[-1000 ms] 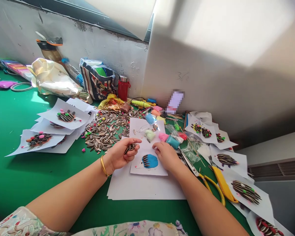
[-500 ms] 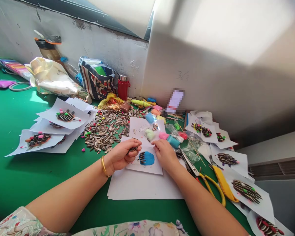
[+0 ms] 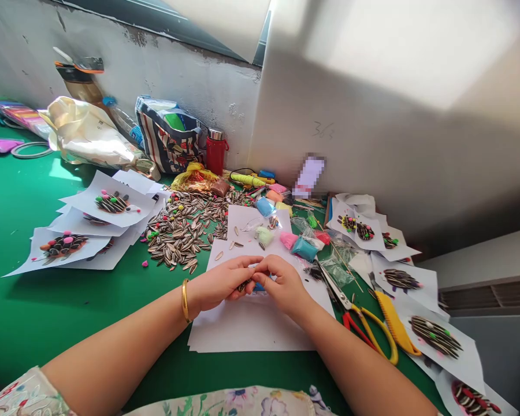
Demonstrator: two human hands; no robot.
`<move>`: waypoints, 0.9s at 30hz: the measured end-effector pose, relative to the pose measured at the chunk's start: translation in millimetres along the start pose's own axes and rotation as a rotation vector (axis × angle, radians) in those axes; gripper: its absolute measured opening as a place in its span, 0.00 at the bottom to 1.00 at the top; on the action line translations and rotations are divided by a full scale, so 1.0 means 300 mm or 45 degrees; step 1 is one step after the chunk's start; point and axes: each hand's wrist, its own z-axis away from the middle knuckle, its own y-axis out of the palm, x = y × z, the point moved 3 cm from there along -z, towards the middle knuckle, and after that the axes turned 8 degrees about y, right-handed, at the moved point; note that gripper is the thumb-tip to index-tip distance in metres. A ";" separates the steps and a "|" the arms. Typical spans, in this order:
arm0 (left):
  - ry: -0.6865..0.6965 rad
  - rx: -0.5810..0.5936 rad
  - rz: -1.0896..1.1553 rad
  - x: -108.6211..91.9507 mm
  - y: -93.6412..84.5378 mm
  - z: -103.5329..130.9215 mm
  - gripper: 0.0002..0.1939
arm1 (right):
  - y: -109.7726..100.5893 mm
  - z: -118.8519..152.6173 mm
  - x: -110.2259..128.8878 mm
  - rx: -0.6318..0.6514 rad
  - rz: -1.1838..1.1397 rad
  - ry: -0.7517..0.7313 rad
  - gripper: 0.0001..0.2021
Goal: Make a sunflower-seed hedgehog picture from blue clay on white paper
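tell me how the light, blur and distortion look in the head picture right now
Head view: sunlight whitens the top of the pale panel, above a slanting shadow; same view: glare patch on the green tabletop at left; same view: sunflower seeds fairly sharp, a pale object by the panel pixelated; same view: forearms stretched toward the bottom corners, probably by a wide lens.

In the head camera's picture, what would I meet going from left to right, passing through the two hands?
Left pile of papers, gold bracelet, left hand, right hand, yellow-handled scissors, yellow toothed tool.
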 end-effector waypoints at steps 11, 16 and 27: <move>0.046 0.001 -0.174 -0.015 -0.010 -0.002 0.26 | 0.003 -0.008 -0.034 -0.068 0.050 0.001 0.04; 0.085 -0.067 -0.228 -0.021 -0.016 -0.004 0.25 | 0.001 -0.009 -0.039 -0.068 0.021 -0.001 0.04; 0.173 -0.248 -0.414 -0.018 -0.064 -0.022 0.23 | -0.027 -0.025 -0.084 -0.158 -0.050 0.132 0.02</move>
